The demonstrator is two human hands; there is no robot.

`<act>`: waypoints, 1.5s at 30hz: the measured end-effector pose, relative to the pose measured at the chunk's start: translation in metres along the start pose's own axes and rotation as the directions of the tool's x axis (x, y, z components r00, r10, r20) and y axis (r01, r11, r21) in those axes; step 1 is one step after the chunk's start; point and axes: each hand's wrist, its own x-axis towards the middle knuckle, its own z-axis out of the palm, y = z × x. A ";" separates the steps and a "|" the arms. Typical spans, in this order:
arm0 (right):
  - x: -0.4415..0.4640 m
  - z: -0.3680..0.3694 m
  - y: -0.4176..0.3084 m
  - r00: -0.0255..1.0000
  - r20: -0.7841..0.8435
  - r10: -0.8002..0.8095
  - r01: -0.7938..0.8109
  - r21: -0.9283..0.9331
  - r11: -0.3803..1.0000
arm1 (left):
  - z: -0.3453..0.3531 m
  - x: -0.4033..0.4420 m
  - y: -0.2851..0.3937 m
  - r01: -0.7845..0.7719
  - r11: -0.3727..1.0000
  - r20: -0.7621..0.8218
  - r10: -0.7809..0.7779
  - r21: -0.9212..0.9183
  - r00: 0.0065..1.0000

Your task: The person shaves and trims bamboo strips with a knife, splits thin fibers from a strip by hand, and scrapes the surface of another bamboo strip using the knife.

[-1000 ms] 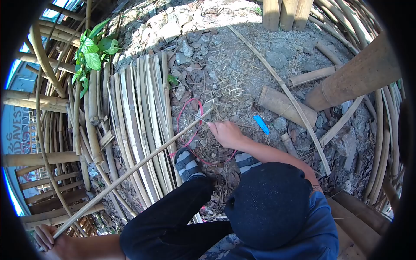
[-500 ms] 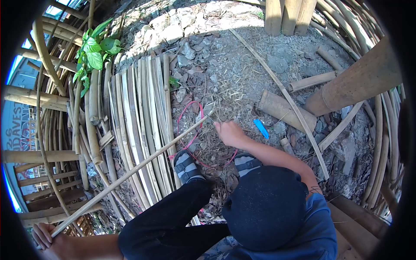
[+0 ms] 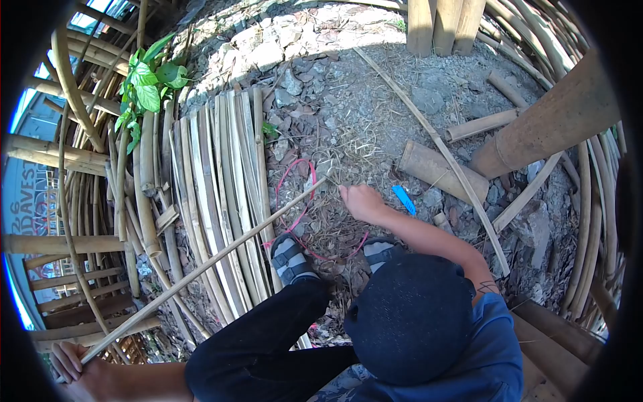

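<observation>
A long bamboo strip [image 3: 221, 253] slants from the lower left up to the middle of the view. My left hand [image 3: 75, 367] has its fingers wrapped round the strip's lower end. Close to its far tip is my right hand [image 3: 362, 203], fingers closed in a pinch. A thin, dark sliver shows between that hand and the tip, too small to name. A pink strap [image 3: 281, 179] lies looped on the ground below the strip's far end and by my sandalled feet [image 3: 293, 261]. Just right of my right hand lies a bright blue object [image 3: 404, 199].
Several split bamboo slats [image 3: 224, 167] lie side by side on the left. A long slat [image 3: 435, 137], a short bamboo piece [image 3: 445, 171] and a thick bamboo post [image 3: 542, 134] are at the right. A leafy plant [image 3: 145, 84] stands upper left.
My right hand has shifted slightly right, away from the strip's tip, still closed. My left hand and the strip have hardly moved.
</observation>
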 end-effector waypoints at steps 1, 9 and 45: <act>-0.002 -0.011 -0.012 0.999 -0.018 -0.042 0.041 -0.024 0.999 | 0.005 -0.006 -0.003 0.004 0.999 -0.024 -0.005 -0.044 1.000; -0.014 -0.014 -0.003 0.999 -0.027 -0.027 0.024 -0.112 0.993 | -0.010 0.002 0.002 0.019 0.999 -0.070 -0.021 -0.036 0.997; -0.001 -0.015 0.007 0.995 0.087 0.040 -0.027 -0.142 0.989 | -0.018 0.007 0.009 0.092 0.995 -0.027 -0.091 0.040 0.996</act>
